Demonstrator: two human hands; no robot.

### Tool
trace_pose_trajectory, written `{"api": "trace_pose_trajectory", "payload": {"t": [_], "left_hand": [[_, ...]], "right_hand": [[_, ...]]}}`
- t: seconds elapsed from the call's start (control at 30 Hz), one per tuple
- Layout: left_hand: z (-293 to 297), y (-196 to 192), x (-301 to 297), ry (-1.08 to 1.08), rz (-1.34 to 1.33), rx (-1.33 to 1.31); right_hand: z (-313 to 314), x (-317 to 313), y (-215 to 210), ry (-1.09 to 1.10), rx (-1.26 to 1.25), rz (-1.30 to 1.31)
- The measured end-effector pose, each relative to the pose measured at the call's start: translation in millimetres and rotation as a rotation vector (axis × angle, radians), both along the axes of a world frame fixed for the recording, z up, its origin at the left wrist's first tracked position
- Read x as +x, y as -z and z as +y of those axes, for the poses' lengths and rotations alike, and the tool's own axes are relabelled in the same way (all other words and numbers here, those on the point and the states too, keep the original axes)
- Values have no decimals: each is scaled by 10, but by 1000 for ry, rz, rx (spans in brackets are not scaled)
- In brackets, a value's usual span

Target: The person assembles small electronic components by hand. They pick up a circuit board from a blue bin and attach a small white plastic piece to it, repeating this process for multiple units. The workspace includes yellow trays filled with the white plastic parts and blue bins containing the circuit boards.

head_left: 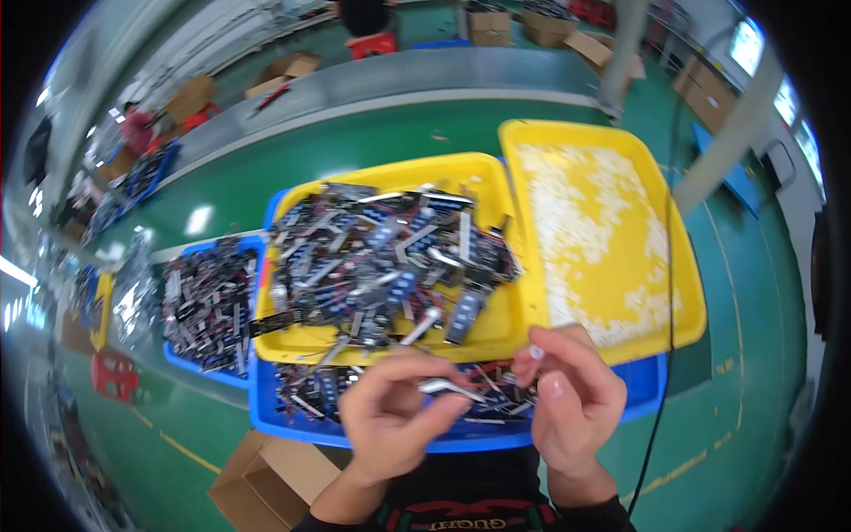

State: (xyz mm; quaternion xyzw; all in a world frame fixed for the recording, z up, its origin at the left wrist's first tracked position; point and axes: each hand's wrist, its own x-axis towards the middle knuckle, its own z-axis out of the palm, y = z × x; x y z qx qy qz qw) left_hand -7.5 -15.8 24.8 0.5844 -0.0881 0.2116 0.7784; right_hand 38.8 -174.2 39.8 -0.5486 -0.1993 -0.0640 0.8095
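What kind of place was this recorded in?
Likely a factory assembly or sorting floor: yellow trays heaped with small parts, a long grey conveyor, cardboard boxes, and a green painted floor.

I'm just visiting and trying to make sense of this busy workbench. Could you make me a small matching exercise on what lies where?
Things:
1. small white pieces
2. heap of dark and silver parts
3. slim silver part
4. cardboard box

Places:
a. pinched in the left hand
b. on the floor, lower left
c. in the right-hand yellow tray
d. in the middle yellow tray

Pairs: 1-c, 2-d, 3-a, 4-b
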Motion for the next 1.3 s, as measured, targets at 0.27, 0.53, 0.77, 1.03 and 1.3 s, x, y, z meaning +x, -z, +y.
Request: {"api": "trace_pose_trajectory", "payload": {"t": [0.27, 0.53, 0.77, 1.03, 1.3], "left_hand": [[-94, -129, 6, -154, 192, -220], [-138, -172, -16, -75, 96, -248], [-146, -135, -26, -44, 58, -267], [-124, -111, -18, -13, 34, -230], [-124, -155, -31, 14, 75, -226]], "right_hand": [[-98, -49, -56, -142, 66, 184], [48, -41, 8, -231, 76, 62], [36, -76, -13, -72, -120, -3], [25, -48, -26, 39, -313, -222], [41, -47, -22, 16, -248, -300]]}}
